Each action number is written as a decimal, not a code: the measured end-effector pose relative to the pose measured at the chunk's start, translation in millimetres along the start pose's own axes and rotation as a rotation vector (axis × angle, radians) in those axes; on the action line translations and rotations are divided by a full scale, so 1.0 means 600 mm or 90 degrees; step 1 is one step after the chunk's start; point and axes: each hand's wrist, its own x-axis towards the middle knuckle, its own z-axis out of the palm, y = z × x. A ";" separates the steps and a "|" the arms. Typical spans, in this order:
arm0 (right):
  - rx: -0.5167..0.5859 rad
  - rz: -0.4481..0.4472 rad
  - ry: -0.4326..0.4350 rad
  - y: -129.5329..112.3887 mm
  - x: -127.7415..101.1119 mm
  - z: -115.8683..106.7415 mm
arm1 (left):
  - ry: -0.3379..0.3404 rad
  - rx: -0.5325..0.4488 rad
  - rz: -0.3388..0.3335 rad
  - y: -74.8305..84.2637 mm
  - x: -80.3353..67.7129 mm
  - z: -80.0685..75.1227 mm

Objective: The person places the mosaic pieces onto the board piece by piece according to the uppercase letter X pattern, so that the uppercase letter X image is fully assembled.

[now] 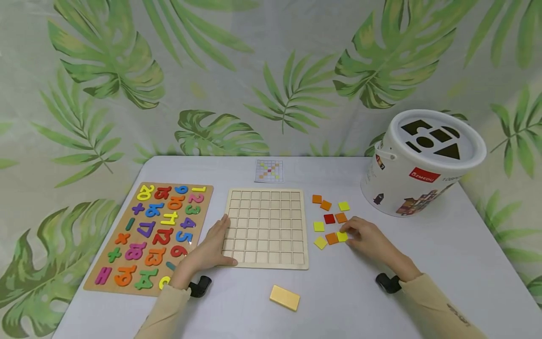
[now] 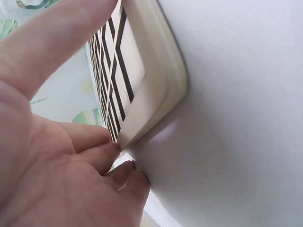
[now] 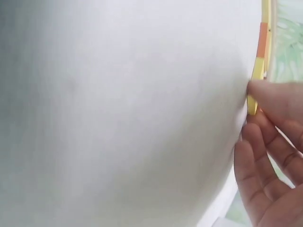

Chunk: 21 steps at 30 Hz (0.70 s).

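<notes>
One yellow tile (image 1: 342, 237) sits pinched at the right hand (image 1: 367, 238) fingertips; left hand (image 1: 213, 246) lies flat against the grid board (image 1: 267, 228).

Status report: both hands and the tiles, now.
Left hand flat on grid board edge, steadying. Right hand pinching yellow tile among loose tiles, on table. Board slots all empty. Nothing between tile and board.

place: staged play table | evidence: leaf-print backdrop (image 1: 271, 70), number puzzle (image 1: 152, 233), shape-sorter bucket (image 1: 419, 165)
</notes>
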 end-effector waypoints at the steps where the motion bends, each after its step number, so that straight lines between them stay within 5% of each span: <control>1: -0.005 -0.001 -0.003 -0.001 0.001 -0.002 | -0.001 0.006 -0.001 -0.001 0.000 0.000; 10: 0.024 -0.038 0.035 -0.025 0.034 -0.023 | -0.011 0.023 -0.012 -0.005 -0.001 0.002; 21: 0.111 -0.142 0.046 -0.119 0.144 0.006 | -0.012 0.035 -0.020 -0.001 0.002 0.000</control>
